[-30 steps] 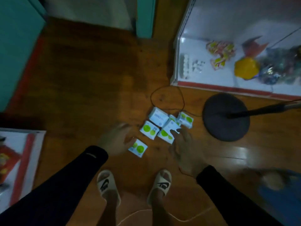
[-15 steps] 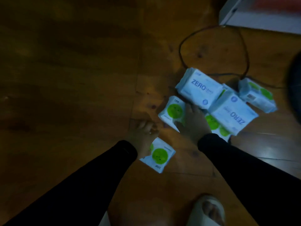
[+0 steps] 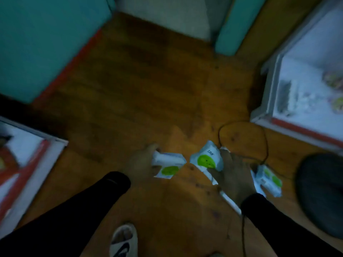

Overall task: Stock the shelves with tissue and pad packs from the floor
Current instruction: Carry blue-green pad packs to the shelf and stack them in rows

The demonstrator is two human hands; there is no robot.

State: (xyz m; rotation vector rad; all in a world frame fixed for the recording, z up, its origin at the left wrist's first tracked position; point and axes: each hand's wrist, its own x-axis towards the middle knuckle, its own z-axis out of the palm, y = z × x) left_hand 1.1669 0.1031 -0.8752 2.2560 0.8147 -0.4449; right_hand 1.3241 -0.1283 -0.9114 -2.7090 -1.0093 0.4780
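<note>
- Head view: the left hand (image 3: 141, 164) gripped a white pack with a green spot (image 3: 168, 165), fingers wrapped round its near end, holding it just above the wooden floor (image 3: 148, 93).
- The right hand (image 3: 234, 175) held a second green-spotted pack (image 3: 207, 158), thumb across its lower edge, fingers behind it; the two packs sat close together but apart, between the hands.
- More packs (image 3: 269, 179) lay on the floor just to the right of the right hand, partly hidden by it, so the exact count could not be told. A dark cable (image 3: 265, 145) looped past them, and a round black base (image 3: 321, 193) sat further right.
- A white shelf unit with a red edge (image 3: 304, 127) stood at upper right, holding some blurred goods; another shelf (image 3: 37, 164) showed at far left.
- Judging progress: no tissue or pad packs could be made out on either shelf. Two packs were in hand, the rest remained on the floor, so the stocking looked to be at an early stage, with carrying and placing yet to be done.
</note>
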